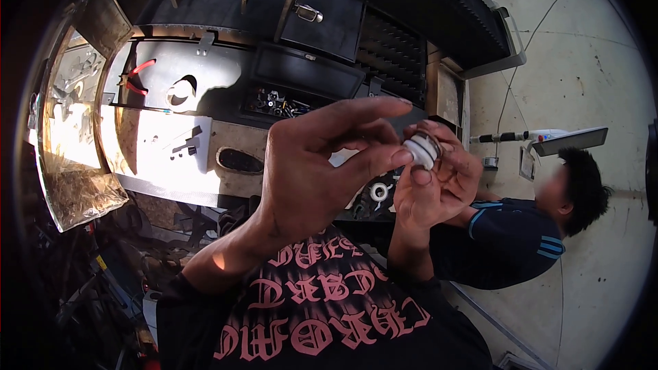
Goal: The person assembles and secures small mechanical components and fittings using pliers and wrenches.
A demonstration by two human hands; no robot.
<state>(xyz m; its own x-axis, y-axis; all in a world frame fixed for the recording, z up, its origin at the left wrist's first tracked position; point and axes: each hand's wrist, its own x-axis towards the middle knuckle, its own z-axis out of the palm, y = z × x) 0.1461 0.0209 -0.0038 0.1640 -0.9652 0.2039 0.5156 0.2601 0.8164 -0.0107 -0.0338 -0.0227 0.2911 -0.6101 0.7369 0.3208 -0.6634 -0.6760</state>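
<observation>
In front of my chest, my right hand point(442, 181) holds a small round white part point(419, 154) with a brownish metal-looking band point(432, 140) at its far side. Its thumb presses from below and its fingers curl round behind. My left hand point(308, 164) meets the same part from the left. Thumb tip against the white side, middle fingers bent in, it pinches there, while the index finger stretches out above. What lies between the left fingertips is partly hidden. Just below the hands, a white ring-shaped piece point(379, 192) lies among small dark parts.
Beyond my hands stands a black cabinet with an open drawer point(277, 103) of small metal parts. Red-handled pliers point(140, 75) and a white roll-like ring point(181, 94) lie on the sunlit bench at left, near a dark oval tray point(240, 160). Another person point(517, 240) is close on my right.
</observation>
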